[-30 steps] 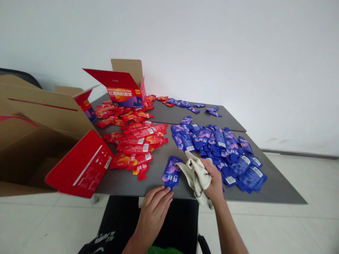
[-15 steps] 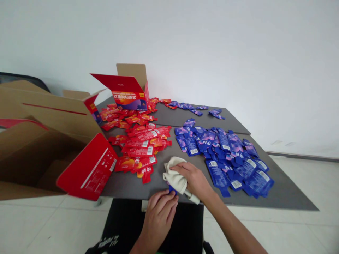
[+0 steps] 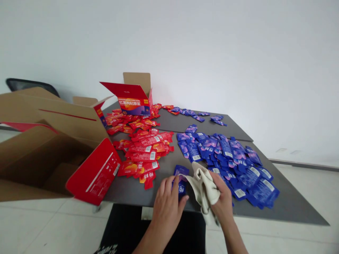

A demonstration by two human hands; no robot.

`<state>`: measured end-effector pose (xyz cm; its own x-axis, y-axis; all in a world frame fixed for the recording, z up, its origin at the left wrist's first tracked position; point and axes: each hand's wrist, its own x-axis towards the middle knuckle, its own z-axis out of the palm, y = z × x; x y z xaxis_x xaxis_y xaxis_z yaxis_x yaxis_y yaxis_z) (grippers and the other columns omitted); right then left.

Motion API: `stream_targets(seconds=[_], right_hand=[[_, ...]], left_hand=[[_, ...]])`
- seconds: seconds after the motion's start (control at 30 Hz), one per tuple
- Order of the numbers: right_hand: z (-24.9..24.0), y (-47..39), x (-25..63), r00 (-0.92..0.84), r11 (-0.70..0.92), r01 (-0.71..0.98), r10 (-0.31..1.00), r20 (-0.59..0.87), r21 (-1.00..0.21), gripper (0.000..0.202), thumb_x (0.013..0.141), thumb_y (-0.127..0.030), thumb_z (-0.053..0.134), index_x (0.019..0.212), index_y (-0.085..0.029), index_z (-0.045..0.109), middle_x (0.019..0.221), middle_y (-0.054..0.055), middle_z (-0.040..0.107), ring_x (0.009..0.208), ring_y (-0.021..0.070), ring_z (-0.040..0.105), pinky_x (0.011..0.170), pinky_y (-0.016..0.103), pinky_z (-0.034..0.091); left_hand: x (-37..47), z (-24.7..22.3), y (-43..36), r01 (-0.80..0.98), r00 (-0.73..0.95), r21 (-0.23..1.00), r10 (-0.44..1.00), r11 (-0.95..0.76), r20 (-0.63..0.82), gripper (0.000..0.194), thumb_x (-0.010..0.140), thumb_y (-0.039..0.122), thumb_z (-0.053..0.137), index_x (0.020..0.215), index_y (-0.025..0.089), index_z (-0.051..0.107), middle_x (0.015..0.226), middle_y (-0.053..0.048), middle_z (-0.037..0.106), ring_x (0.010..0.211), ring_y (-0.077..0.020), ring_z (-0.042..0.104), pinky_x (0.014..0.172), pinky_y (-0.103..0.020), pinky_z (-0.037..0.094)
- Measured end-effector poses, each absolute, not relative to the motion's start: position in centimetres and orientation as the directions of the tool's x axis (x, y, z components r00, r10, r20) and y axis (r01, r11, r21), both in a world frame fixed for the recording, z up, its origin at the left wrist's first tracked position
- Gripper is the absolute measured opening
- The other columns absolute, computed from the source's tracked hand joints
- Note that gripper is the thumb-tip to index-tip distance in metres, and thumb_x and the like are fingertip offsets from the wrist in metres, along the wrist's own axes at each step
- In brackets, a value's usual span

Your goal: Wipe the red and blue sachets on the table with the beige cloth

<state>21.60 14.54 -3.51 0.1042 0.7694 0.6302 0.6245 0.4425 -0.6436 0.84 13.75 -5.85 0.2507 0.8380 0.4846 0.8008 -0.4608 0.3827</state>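
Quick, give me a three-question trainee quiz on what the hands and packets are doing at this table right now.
1. True or false: the right hand grips a cream cloth.
2. What does the left hand press flat on the grey table? A) a red packet B) a single blue packet C) a box flap
3. Fill in: the red packets lie between the open cardboard box and the ____ packets.

Key
1. True: the cloth is bunched in that hand, beside the single packet.
2. B: the fingers lie on top of it near the table's front edge.
3. Blue: that heap spreads to the right of the red one.
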Motion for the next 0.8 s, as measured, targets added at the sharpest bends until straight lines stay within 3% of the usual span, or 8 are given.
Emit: stream_targets(seconds=[0.13,0.27,0.4,0.53,0.8], right_hand=[[-6.0,12.9,23.0,0.190,0.416,0.587,0.763,0.618,-0.694,0.032,0.091,-0.028,0.069,0.123,-0.028,0.075,0.117,0.008,0.078,0.101,0.0302,0.076,0.084,0.039,0.063],[-7.2,12.7,23.8,0.230,0.404,0.555,0.765,0.601,-0.727,0.032,0.092,-0.029,0.069,0.122,-0.026,0.076,0.117,0.008,0.079,0.105,0.0311,0.076,0.091,0.040,0.062],[-7.0,12.5,24.2,0.193,0.437,0.486,0.791,0.581,-0.757,0.031,0.094,-0.027,0.067,0.124,-0.026,0.076,0.118,0.008,0.078,0.105,0.0281,0.075,0.092,0.035,0.061],[-6.0,12.3,24.3,0.127,0.452,0.401,0.834,0.538,-0.796,0.029,0.097,-0.029,0.065,0.123,-0.028,0.076,0.114,0.006,0.077,0.100,0.0244,0.074,0.087,0.028,0.059],[-4.6,12.1,24.5,-0.034,0.395,0.222,0.917,0.398,-0.891,0.022,0.099,-0.039,0.063,0.111,-0.025,0.077,0.100,0.004,0.071,0.087,0.0206,0.064,0.080,0.027,0.050]], left_hand=[[2.5,-4.3,15.3,0.889,0.255,0.282,0.901,-0.361,0.350,0.059,0.090,0.036,0.075,0.141,0.010,0.059,0.124,-0.017,0.066,0.112,-0.0341,0.062,0.096,-0.049,0.056],[3.6,-0.2,16.6,0.935,0.258,0.231,0.963,-0.269,0.078,0.037,0.090,0.027,0.071,0.123,0.011,0.070,0.120,-0.018,0.068,0.113,-0.0349,0.065,0.092,-0.046,0.059],[3.9,3.0,17.8,0.955,0.247,0.211,0.955,-0.210,-0.166,0.020,0.093,0.019,0.060,0.104,0.013,0.076,0.103,-0.017,0.074,0.095,-0.0328,0.075,0.078,-0.041,0.061],[3.6,3.2,18.6,0.952,0.269,0.189,0.953,-0.242,-0.138,0.028,0.100,0.016,0.047,0.102,0.014,0.075,0.098,-0.017,0.077,0.094,-0.0348,0.077,0.077,-0.044,0.061],[3.9,3.6,19.9,0.938,0.304,0.173,0.953,-0.301,0.005,0.030,0.107,0.031,0.045,0.105,0.018,0.072,0.095,-0.014,0.078,0.089,-0.0314,0.078,0.074,-0.039,0.059]])
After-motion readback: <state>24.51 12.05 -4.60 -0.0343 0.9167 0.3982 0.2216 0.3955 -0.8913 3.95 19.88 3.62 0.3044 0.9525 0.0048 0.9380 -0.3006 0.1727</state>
